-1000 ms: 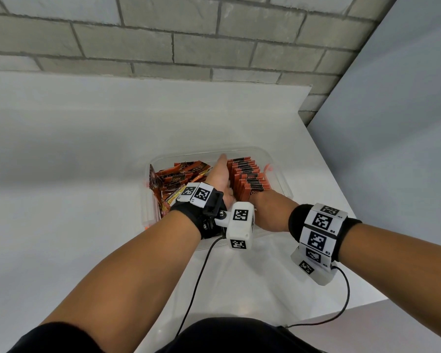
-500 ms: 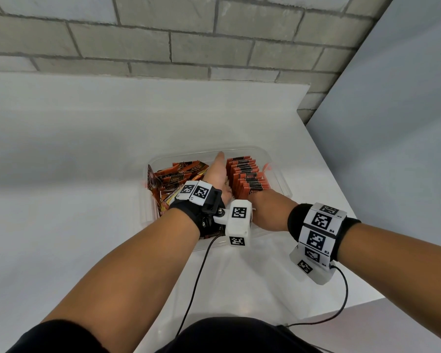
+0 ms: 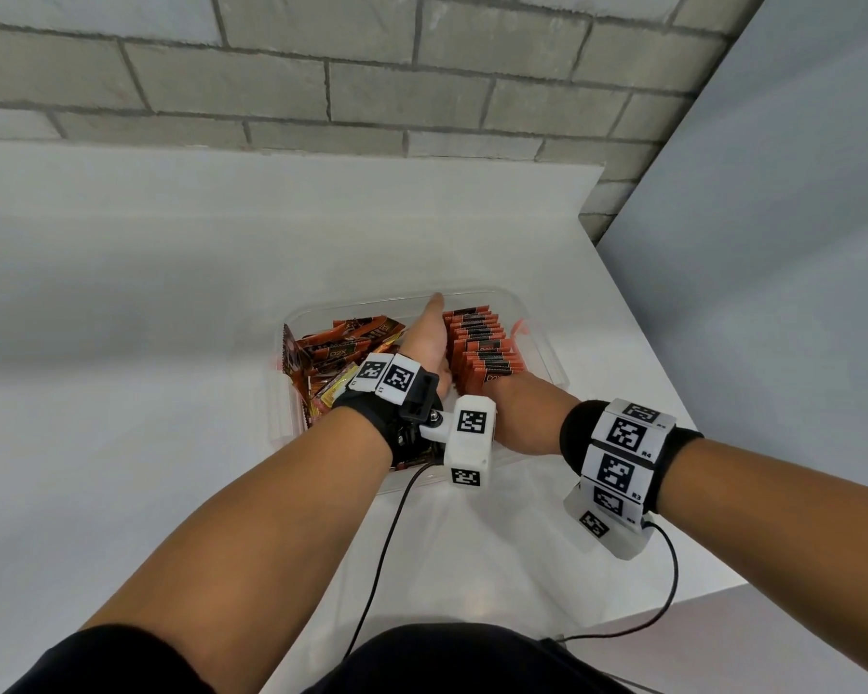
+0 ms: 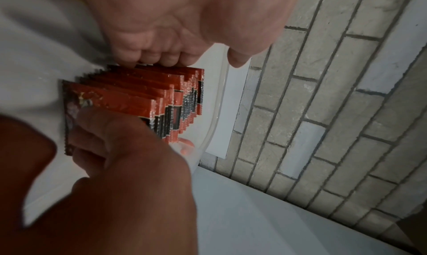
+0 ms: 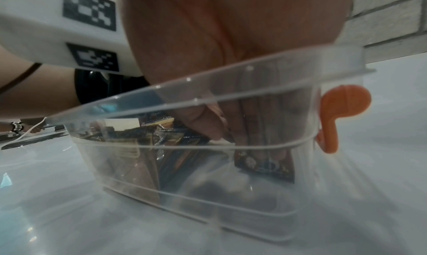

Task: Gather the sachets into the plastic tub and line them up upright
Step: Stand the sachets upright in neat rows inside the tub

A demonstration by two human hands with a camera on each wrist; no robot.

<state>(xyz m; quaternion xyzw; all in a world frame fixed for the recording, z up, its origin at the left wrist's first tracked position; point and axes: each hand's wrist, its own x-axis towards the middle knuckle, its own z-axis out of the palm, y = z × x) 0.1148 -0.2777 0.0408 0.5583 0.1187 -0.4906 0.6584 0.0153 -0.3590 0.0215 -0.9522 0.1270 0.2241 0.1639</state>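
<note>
A clear plastic tub stands on the white table. In its right half a row of red sachets stands upright; loose orange sachets lie heaped in its left half. My left hand lies flat between the two, its straight fingers pressing the left side of the row. My right hand reaches into the near end of the tub. Its fingers rest against the face of the nearest sachet and point downward in the right wrist view.
An orange clip sits on the tub's right wall, and another shows at the left. A brick wall runs behind the table. A grey panel stands at the right, close to the table's edge. Cables hang from both wrist cameras.
Both hands stay against the row of sachets. My left fingertips have slid slightly farther along its side.
</note>
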